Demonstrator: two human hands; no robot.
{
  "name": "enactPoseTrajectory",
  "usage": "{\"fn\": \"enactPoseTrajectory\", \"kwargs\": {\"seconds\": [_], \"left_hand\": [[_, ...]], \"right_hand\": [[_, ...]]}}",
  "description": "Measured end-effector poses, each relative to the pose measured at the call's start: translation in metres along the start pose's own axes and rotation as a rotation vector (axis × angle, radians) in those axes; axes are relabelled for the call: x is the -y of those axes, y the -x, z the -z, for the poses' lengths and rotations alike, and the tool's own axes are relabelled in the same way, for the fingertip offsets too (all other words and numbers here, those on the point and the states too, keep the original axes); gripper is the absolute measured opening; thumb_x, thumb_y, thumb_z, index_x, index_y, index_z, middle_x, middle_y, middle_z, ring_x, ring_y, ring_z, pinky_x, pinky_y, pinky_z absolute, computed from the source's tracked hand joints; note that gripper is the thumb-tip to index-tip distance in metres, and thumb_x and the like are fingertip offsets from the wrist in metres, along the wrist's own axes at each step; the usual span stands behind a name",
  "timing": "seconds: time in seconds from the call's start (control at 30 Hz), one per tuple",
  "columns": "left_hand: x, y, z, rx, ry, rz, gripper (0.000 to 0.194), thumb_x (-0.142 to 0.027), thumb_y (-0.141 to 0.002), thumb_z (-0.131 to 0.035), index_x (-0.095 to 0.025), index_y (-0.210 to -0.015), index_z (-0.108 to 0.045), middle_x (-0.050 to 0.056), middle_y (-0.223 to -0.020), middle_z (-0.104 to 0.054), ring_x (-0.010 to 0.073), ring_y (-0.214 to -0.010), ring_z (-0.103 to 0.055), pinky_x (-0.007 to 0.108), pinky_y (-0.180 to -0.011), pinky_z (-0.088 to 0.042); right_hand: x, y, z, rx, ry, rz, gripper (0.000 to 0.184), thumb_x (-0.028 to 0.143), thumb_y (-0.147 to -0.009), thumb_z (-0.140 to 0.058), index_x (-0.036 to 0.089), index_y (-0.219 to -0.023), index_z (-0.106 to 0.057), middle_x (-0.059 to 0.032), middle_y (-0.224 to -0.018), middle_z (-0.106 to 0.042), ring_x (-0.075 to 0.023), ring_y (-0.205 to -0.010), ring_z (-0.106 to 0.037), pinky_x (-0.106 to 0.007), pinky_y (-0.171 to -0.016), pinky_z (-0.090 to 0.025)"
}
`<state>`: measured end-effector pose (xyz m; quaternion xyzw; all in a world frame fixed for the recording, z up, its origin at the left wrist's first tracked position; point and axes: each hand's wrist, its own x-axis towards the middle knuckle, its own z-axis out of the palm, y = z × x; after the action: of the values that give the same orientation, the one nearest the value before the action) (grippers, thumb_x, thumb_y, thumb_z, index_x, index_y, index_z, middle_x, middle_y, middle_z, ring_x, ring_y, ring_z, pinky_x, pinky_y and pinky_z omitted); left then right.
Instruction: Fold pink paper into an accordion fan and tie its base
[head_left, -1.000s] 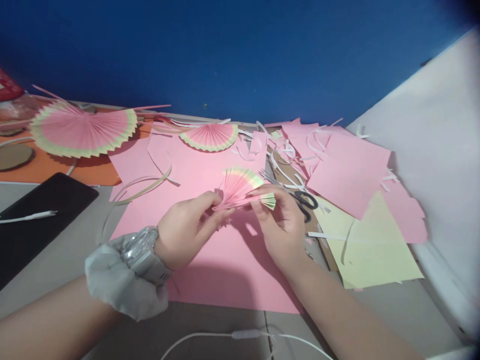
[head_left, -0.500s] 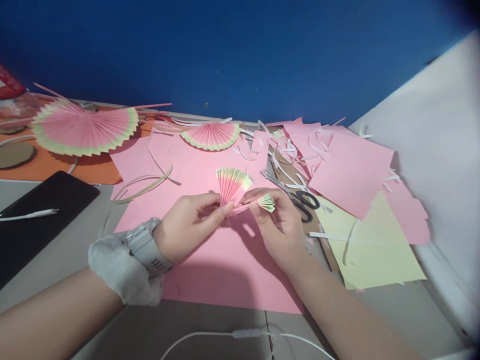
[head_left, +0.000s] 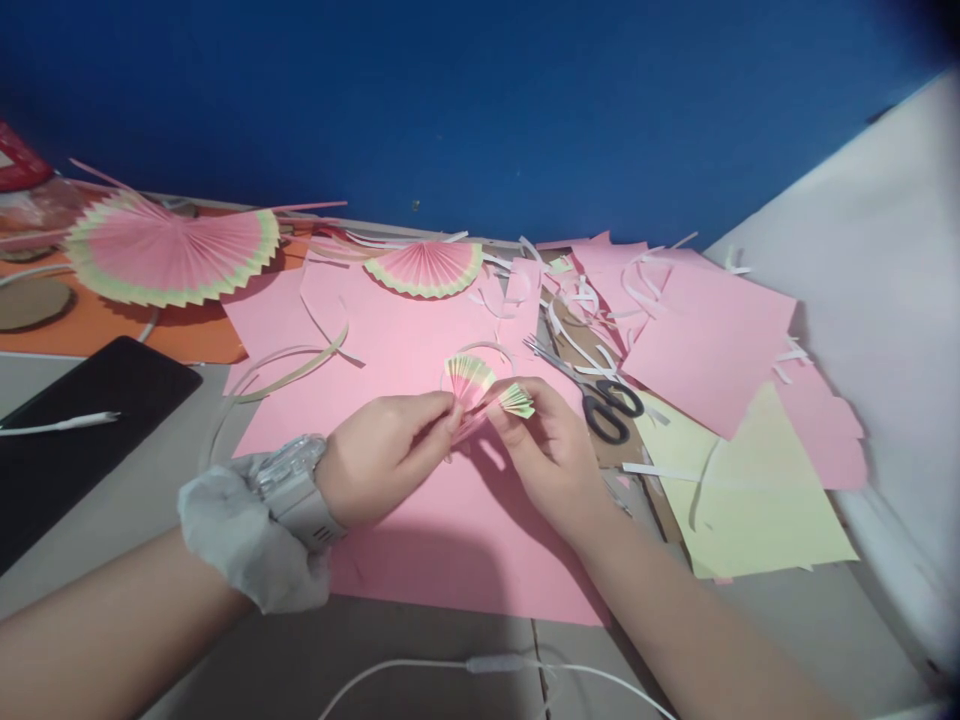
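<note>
Between my hands is a small pleated paper fan (head_left: 469, 378), pink with a yellow-green edge. My left hand (head_left: 394, 445) pinches its left part with thumb and fingertips. The fan's other end, a narrow bunch of green-edged pleats, sticks out from my right hand (head_left: 551, 455), which is closed on it. Both hands are above a large pink paper sheet (head_left: 420, 555). Behind them lies a finished-looking pleated half-round fan (head_left: 425, 268) in the same colours. Scissors with black handles (head_left: 611, 410) lie just right of my right hand.
A larger pleated fan (head_left: 172, 250) rests on orange paper (head_left: 187, 335) at the left. A black tablet-like slab (head_left: 97, 430) lies nearer. Pink sheets (head_left: 712, 330), paper strips and a pale yellow sheet (head_left: 757, 500) cover the right. A white cable (head_left: 405, 664) crosses the front.
The fan's left part has narrowed and sits lower and further right. My left fingers have shifted slightly on it, and the right-hand bunch has moved slightly left.
</note>
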<state>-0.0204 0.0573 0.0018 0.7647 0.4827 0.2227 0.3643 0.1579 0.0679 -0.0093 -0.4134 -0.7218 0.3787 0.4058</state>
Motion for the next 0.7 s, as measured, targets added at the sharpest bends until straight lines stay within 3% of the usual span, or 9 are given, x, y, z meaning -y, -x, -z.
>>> {"fn": "enactPoseTrajectory", "kwargs": {"seconds": [0.27, 0.47, 0.7], "left_hand": [[0.0004, 0.0006, 0.0007, -0.014, 0.062, -0.009, 0.030, -0.026, -0.094, -0.032, -0.019, -0.068, -0.046, -0.002, -0.064, -0.056, 0.0122, -0.060, -0.052, 0.024, -0.061, -0.038], [0.0016, -0.0012, -0.0024, 0.083, 0.510, 0.067, 0.033, -0.033, -0.096, -0.030, -0.018, -0.072, -0.047, 0.000, -0.062, -0.061, 0.0122, -0.060, -0.061, 0.024, -0.064, -0.049], [0.0036, -0.0029, -0.0037, 0.015, 0.636, 0.161, 0.032, -0.034, -0.095, -0.034, -0.016, -0.076, -0.051, 0.000, -0.058, -0.063, 0.0127, -0.056, -0.063, 0.025, -0.059, -0.052]], "right_hand": [[-0.0006, -0.0020, 0.0006, 0.020, 0.023, 0.064, 0.004, 0.022, -0.090, -0.053, 0.025, -0.089, -0.056, -0.0014, -0.089, -0.058, -0.0170, -0.086, -0.056, -0.033, -0.077, -0.047], [-0.0023, -0.0025, 0.0001, -0.010, -0.037, 0.118, 0.008, 0.017, -0.086, -0.058, 0.024, -0.089, -0.056, -0.0010, -0.087, -0.058, -0.0160, -0.085, -0.057, -0.031, -0.076, -0.047], [-0.0005, 0.0035, -0.0010, 0.002, -0.087, 0.183, 0.019, 0.010, -0.086, -0.055, 0.026, -0.096, -0.059, -0.0016, -0.093, -0.066, -0.0174, -0.091, -0.062, -0.036, -0.083, -0.049]]}}
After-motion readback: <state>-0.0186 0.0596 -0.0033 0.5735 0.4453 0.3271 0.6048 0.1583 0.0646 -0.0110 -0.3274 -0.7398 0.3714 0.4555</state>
